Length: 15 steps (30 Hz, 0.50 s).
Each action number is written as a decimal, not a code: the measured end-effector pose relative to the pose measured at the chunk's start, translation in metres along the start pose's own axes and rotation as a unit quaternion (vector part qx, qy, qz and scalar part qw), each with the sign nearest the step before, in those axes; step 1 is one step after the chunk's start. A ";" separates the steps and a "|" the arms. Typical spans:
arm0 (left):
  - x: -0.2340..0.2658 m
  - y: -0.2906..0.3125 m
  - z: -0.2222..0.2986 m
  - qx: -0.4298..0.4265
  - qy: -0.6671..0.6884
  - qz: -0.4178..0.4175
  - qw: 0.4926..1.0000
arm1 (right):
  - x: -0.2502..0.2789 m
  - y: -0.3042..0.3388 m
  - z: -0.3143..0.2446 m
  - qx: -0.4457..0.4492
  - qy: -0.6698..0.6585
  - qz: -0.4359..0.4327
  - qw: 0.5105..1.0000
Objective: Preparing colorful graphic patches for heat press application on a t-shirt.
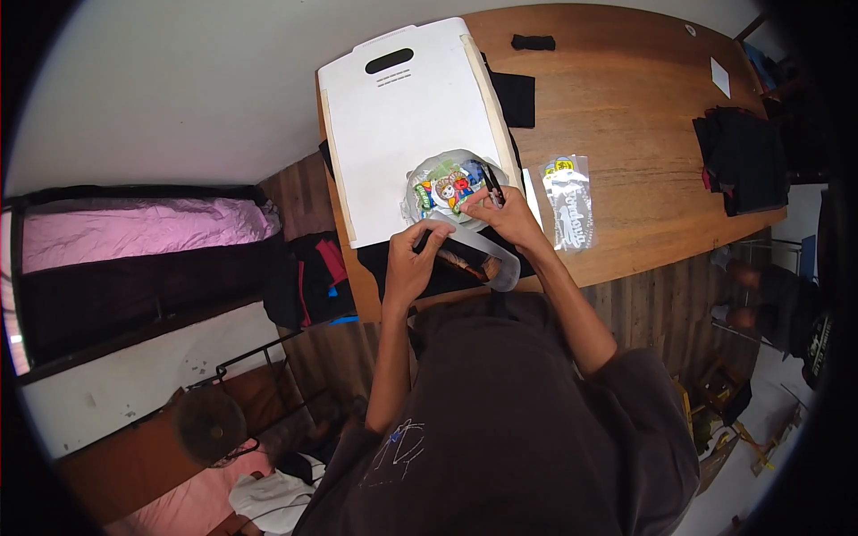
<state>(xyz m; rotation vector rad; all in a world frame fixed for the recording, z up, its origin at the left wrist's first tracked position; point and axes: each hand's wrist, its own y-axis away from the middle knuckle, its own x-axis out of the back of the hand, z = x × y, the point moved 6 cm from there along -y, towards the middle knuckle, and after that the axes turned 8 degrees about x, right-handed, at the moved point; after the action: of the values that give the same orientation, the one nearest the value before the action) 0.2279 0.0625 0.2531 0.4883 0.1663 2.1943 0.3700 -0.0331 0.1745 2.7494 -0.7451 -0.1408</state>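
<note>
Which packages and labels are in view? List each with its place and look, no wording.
Clear round bag with a colourful cartoon print: on the white board, under the right hand; green, blue, red.
Clear flat packet with a yellow and white print: on the wooden table, right of the board.
Long translucent sleeve: at the table's near edge, touched by the left hand; dark contents.
</note>
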 end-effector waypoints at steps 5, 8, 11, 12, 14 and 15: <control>-0.002 0.004 0.006 -0.016 -0.011 0.002 1.000 | 0.008 -0.005 0.006 0.086 -0.114 0.092 0.985; 0.001 0.006 0.000 -0.019 -0.014 0.002 1.000 | 0.011 -0.004 0.012 0.062 -0.023 0.098 0.993; 0.002 0.007 -0.007 -0.018 -0.008 0.001 1.000 | 0.014 0.005 -0.004 0.056 0.043 0.090 0.993; 0.002 0.007 -0.008 -0.020 -0.005 0.000 1.000 | 0.017 0.009 -0.013 0.058 0.043 0.090 0.993; 0.002 0.007 -0.010 -0.022 0.001 0.002 1.000 | 0.004 0.021 -0.038 0.102 -0.123 -0.052 0.986; 0.003 0.007 -0.011 -0.024 0.007 0.003 1.000 | -0.002 0.028 -0.045 0.111 -0.092 -0.115 0.983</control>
<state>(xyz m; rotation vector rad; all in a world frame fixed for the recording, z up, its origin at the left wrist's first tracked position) 0.2168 0.0612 0.2459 0.4480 0.1201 2.2027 0.3620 -0.0442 0.2257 3.0620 -0.5108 -0.3885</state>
